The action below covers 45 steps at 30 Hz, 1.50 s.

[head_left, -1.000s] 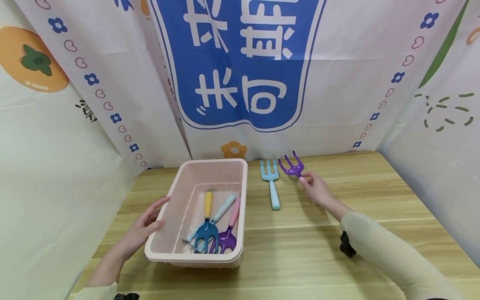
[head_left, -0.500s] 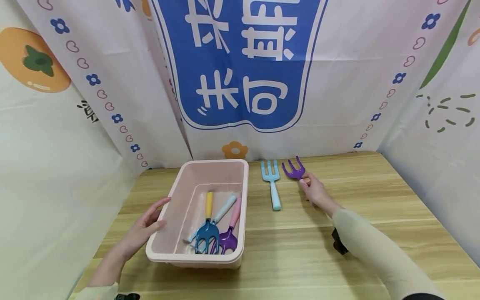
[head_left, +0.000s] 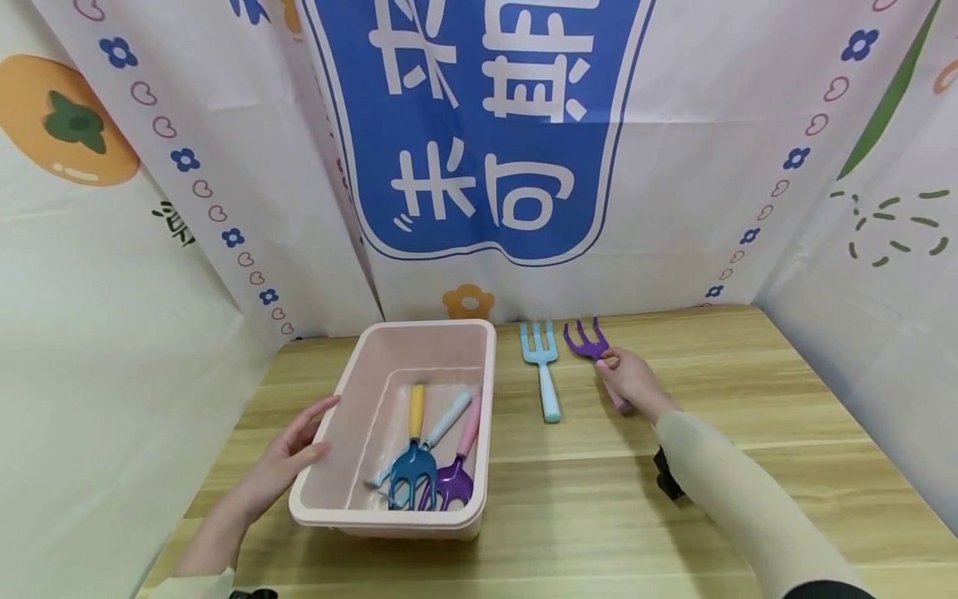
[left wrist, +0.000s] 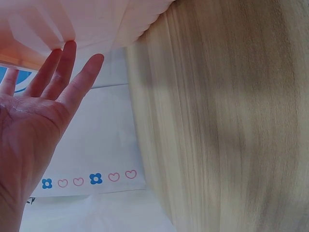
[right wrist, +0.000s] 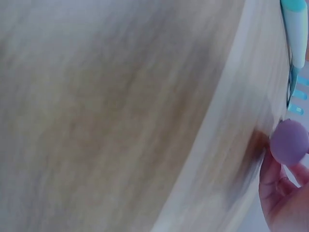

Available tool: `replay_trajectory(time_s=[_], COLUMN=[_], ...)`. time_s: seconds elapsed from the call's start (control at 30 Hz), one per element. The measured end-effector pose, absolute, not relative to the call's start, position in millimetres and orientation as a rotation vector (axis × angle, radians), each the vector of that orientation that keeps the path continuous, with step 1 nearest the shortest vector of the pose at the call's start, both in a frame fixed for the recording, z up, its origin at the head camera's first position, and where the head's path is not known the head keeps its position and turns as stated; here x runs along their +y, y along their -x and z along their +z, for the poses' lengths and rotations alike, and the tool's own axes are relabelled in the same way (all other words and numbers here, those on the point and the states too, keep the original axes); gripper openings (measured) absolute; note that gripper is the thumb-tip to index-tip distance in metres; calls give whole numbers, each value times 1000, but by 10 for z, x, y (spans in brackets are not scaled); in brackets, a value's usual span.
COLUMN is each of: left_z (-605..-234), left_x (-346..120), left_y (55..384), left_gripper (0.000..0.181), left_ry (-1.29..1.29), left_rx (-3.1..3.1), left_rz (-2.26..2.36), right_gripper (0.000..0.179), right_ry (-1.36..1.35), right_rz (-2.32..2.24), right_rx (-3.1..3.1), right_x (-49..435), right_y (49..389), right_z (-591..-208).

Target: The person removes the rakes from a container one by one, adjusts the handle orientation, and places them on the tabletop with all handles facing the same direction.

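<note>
In the head view my right hand (head_left: 632, 379) pinches a purple garden hand fork (head_left: 588, 342) near the top of its pink handle, tines pointing to the back wall. The rounded end of that fork's handle (right wrist: 289, 142) faces the right wrist camera. Just left of it a light-blue hand fork (head_left: 547, 388) lies on the table. My left hand (head_left: 288, 451) rests against the left side of a pale pink plastic bin (head_left: 392, 517). Its fairly straight fingers (left wrist: 63, 72) touch the bin's outer wall in the left wrist view.
Inside the bin lie a dark-blue fork (head_left: 413, 466) with a yellow handle, a purple fork (head_left: 453, 481) with a pink handle, and a light-blue tool (head_left: 447, 420) partly under them. A printed cloth (head_left: 674, 208) hangs behind the wood-grain table (head_left: 569, 516).
My right hand has drawn the purple hand fork slightly towards me and lowered it beside the light-blue one; more of its pink handle now shows. My left hand stays at the bin.
</note>
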<state>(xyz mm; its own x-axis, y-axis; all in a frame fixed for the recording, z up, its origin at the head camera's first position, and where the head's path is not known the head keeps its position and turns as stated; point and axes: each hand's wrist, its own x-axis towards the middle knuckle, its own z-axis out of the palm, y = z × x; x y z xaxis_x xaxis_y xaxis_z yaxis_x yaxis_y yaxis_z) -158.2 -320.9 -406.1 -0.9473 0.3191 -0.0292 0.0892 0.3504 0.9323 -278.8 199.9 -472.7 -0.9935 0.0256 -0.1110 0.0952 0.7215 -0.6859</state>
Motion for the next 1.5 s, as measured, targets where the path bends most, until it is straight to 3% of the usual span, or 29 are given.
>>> replay_trajectory(time_s=[0.73,1.5], left_z=[-4056,-4055], left_x=[-3203,-3209], left_y=[1575,1577], left_gripper=[59,60], left_ry=[-393,-380], left_rx=[2390,2382], left_rz=[1662,1659], right_gripper=[47,50], right_ry=[-210,-49], right_rz=[-1218,-1201], right_rx=[2743,2810], right_x=[1877,1956], right_y=[2907,2820], right_z=[-4739,-4639])
